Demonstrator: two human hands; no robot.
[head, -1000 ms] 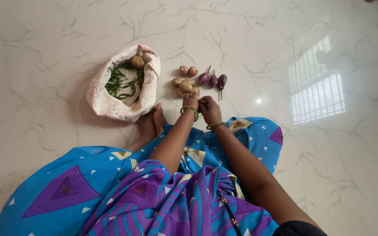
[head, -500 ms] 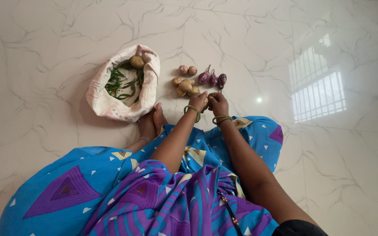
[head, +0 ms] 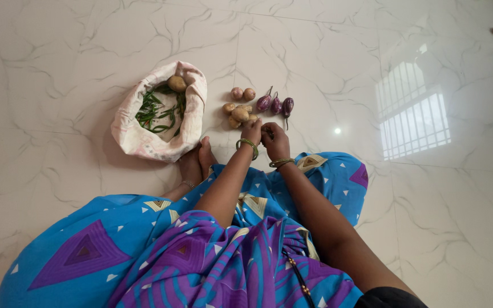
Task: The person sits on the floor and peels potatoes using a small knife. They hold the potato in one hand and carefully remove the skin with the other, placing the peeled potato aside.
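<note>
My right hand (head: 275, 141) has drawn back from the eggplants (head: 275, 104) toward my left hand (head: 251, 131) beside the potato pile (head: 239, 113) on the floor (head: 58, 85); fingers curled, contents hidden, so I should sort pieces singly.

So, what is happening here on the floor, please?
A person in a blue and purple patterned garment sits on the white marble floor. The left hand and right hand are close together beside a small pile of brown potatoes. Three small purple eggplants lie just beyond. An open white cloth bag holds green chillies.
</note>
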